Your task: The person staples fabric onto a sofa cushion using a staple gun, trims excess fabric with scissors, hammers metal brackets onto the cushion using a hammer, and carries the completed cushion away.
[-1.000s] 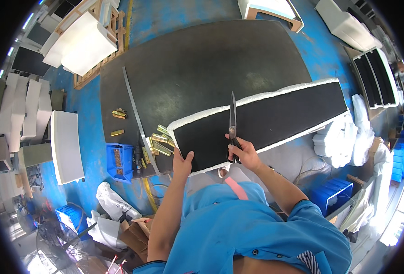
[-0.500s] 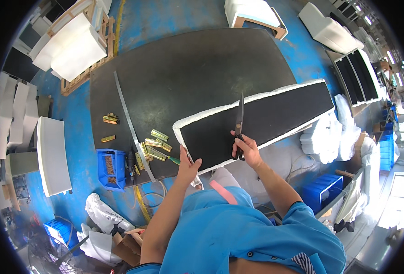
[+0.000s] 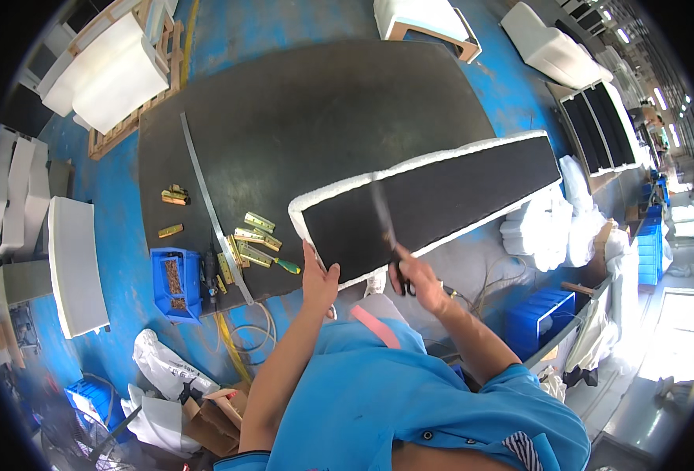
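A long black panel (image 3: 433,188) with white padding round its edges lies slantwise on the dark table, its near side reaching past the table's front edge. My left hand (image 3: 319,284) grips the panel's left end near the corner, thumb on the upper side. In my right hand (image 3: 423,284) is a pair of black-handled scissors (image 3: 381,206), held over the panel's near edge. Their blades point away from me and are smeared by motion, so I cannot tell whether they are spread.
Left on the table (image 3: 284,110) lie a long metal strip (image 3: 205,182), several brass-coloured metal fittings (image 3: 256,235) and a green-handled screwdriver (image 3: 287,265). A blue bin (image 3: 176,310) of small hardware stands beside a dark power tool (image 3: 211,271). A hose (image 3: 264,345) loops below the table edge.
The scissors have moved back toward me and slightly left, their blades now blurred. My left hand keeps its grip at the panel's end. The whole view has shifted slightly.
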The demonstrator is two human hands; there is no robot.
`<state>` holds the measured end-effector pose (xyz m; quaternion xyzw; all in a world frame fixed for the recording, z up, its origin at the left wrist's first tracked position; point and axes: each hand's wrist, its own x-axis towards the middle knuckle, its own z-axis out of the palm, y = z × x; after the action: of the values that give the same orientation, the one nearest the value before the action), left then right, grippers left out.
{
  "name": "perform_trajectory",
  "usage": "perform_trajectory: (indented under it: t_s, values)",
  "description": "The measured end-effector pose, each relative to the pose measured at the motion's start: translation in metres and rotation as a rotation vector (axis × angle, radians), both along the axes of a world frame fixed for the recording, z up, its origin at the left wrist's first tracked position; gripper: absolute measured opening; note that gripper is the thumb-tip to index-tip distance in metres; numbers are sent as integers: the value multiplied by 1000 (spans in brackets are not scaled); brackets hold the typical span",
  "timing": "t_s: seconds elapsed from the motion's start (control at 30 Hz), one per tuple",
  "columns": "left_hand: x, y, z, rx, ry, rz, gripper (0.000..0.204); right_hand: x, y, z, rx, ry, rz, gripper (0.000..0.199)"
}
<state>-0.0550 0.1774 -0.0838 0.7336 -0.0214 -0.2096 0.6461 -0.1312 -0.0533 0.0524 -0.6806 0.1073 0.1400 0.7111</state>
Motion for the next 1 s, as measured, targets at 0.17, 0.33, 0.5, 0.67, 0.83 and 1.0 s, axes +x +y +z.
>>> perform_trajectory:
  t_s: [0.17,0.33,0.5,0.67,0.83,1.0]
  values:
    - [7,-3,16,-134,137,0,97,-45,12,-30,124,135,-10,57]
    - [4,-9,5,-74,-74,77,92,-66,19,-39,322,280,12,59]
    - [10,-10,19,-160,54,61,91,-79,15,-42,388,283,21,56]
    - [11,-1,22,-347,145,59,92,-78,17,-39,-91,361,-58,38]
    - [20,9,26,-402,155,-30,91,-80,24,-2,218,473,69,38]
    - [24,7,37,-442,222,-26,90,-80,44,8,126,452,69,52]
